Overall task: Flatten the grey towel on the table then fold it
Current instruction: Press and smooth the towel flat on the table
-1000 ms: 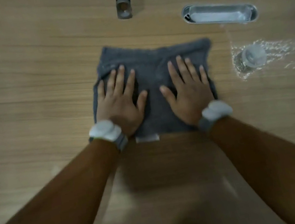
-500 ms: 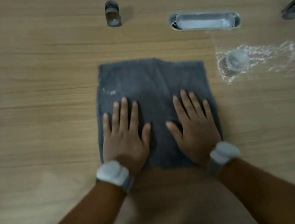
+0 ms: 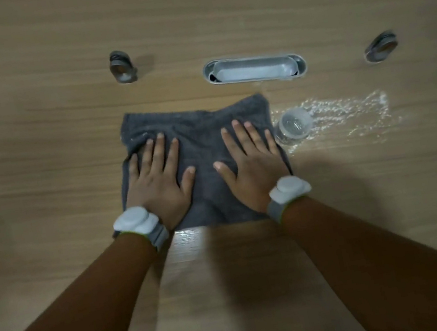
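We look straight down on a pale wood-grain surface (image 3: 34,156) that fills the frame. The left forearm (image 3: 85,311) and right forearm (image 3: 379,253) reach in from the lower corners toward its middle. There the grey towel (image 3: 203,150) lies spread as a rough square, its far edge dipping at the centre and its far left corner a little rumpled. The left hand (image 3: 158,186) presses palm-down on the towel's left half and the right hand (image 3: 253,171) on its right half, with bare cloth between the thumbs. The fingers (image 3: 158,155) of both hands are straight, spread and released, grasping nothing. Beyond the towel's far right corner an oval metal recess (image 3: 254,70) is set into the surface. A crinkled clear film (image 3: 349,119) lies right of the towel, and a clear round container (image 3: 293,125) stands at the film's left end, just beside the towel's edge. We see a white left wrist device (image 3: 134,224) and a matching right wrist device (image 3: 288,189). Farther off lie a dark left round object (image 3: 122,68), beyond the towel's far left corner, and a dark right round object (image 3: 380,46), right of the recess.
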A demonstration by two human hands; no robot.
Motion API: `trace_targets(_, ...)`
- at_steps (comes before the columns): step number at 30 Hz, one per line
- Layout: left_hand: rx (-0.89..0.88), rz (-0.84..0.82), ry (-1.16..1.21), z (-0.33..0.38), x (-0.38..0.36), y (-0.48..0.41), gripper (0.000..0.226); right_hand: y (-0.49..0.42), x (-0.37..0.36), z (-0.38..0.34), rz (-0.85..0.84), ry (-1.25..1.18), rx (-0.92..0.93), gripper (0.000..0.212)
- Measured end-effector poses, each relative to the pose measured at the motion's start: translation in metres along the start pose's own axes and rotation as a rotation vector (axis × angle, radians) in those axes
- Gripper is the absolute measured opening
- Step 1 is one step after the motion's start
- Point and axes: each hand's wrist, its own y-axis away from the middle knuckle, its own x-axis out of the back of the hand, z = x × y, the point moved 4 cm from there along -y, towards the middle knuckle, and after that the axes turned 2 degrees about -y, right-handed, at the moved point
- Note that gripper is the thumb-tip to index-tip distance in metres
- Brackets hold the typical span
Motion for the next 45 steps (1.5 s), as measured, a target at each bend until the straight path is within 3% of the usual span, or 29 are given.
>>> trace_targets(7, 0.019, 0.024, 0.013, 0.004, -0.005, -0.003, 0.071, 0.003, -0.002, 0.004, 0.038, -0.037, -0.007, 0.071)
trace_targets(18, -0.05, -0.051, -0.051, 0.031, -0.03, 0.106, 0.07, 0.133, -0.025, 0.004, -0.004, -0.008, -0.016, 0.073)
trace_targets(36, -0.01, 0.028, 0.028, 0.034, 0.0, -0.059, 0.068, -0.052, 0.003, 0.038, 0.117, -0.012, -0.141, 0.074)
trace_targets(40, -0.017, 0.031, 0.025, 0.034, -0.002, -0.046, 0.067, -0.038, -0.003, 0.033, 0.119, -0.023, -0.152, 0.072)
trace_targets(45, -0.023, -0.005, 0.024, 0.027, -0.01, 0.014, 0.067, 0.046, -0.015, 0.008, 0.091, -0.015, -0.096, 0.071)
